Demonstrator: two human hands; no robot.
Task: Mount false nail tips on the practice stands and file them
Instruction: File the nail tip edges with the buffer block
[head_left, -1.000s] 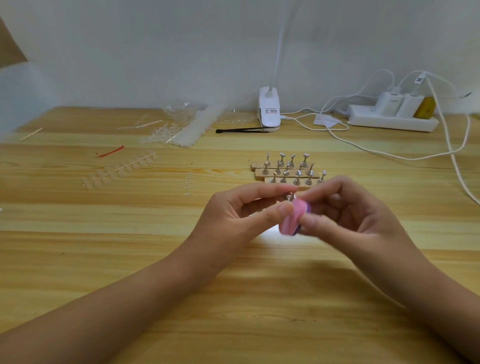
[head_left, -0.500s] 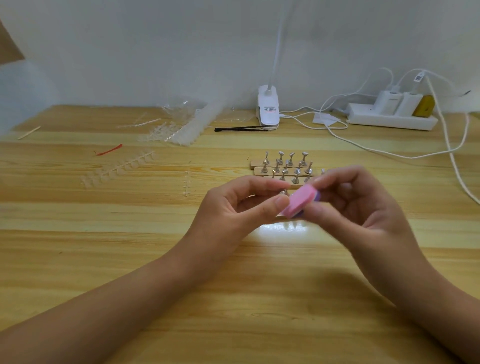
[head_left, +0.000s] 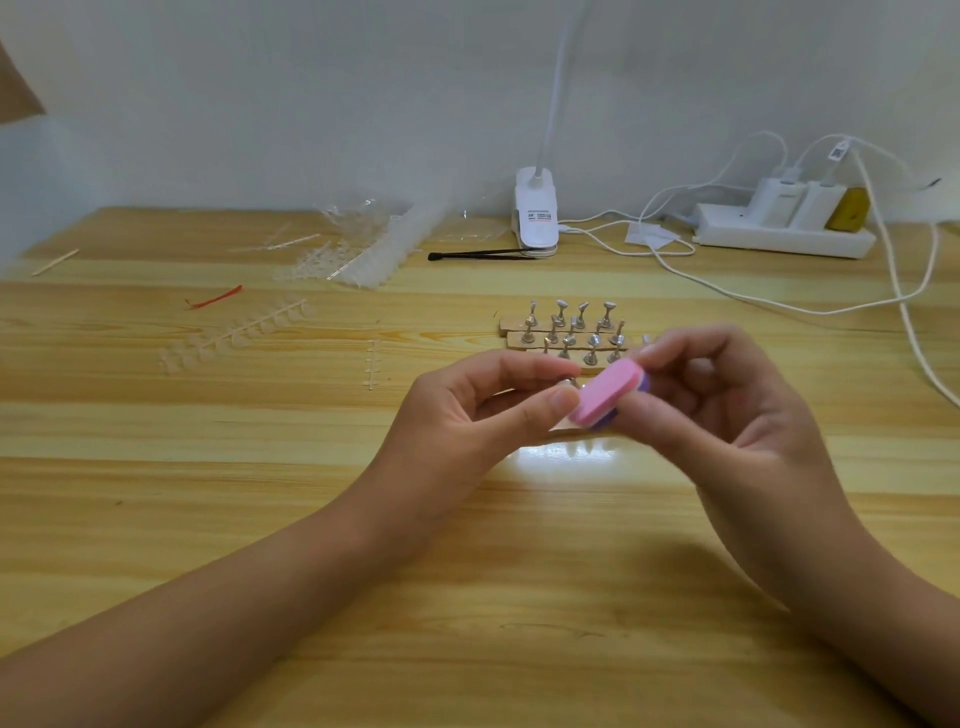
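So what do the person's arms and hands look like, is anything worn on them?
The left hand and right hand wear no gloves, and no rings show. The left forearm and right forearm are bare as far as the frame reaches: no sleeves, watch or bracelet in view. The nails that show look short and unpainted.

Body parts in view: bare left forearm (head_left: 218, 592) with left hand (head_left: 457, 421); bare right forearm (head_left: 862, 597) with right hand (head_left: 727, 415). Short, rounded, plain fingernails (head_left: 563, 401).
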